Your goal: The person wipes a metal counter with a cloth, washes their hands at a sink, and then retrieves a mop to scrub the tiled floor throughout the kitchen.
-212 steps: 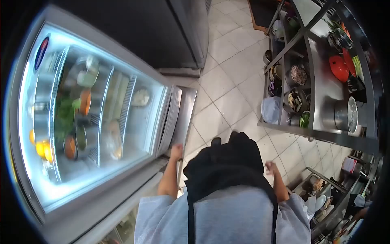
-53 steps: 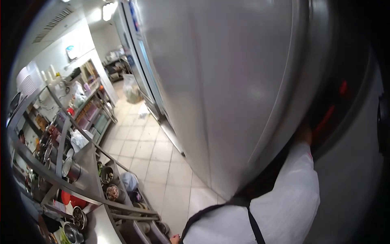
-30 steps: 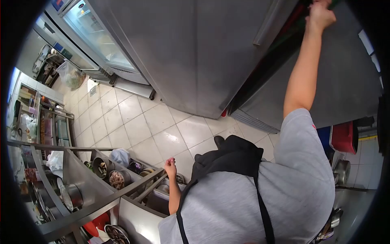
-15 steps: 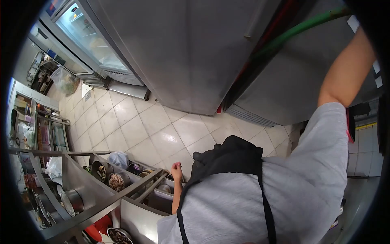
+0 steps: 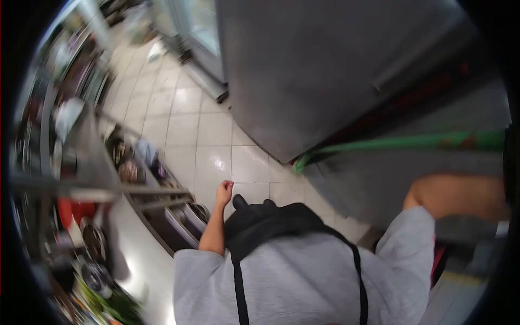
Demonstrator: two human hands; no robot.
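My left hand (image 5: 225,192) is in front of the black apron (image 5: 281,225), above the tiled floor. Its fingers are curled closed, with a small pinkish-red spot at the tips; whether that is an object or the fingertips is too small to tell. My right arm reaches out to the right, and its hand lies beyond the dark edge of the picture. Near that forearm, a long green bar or tube (image 5: 401,143) runs across a grey metal surface, its lower end by the cabinet corner.
A tall grey cabinet (image 5: 303,70) fills the upper middle. On the left stands a steel counter (image 5: 138,260) with sunken containers, a red item (image 5: 69,210) and green vegetables (image 5: 108,303). Behind are shelves and a glass-door fridge (image 5: 197,27). Floor tiles (image 5: 181,130) lie between.
The view has turned, with the counter now nearer on the left. My right arm has lowered from raised to sideways. The green bar's lower end now shows. My left hand stays closed.
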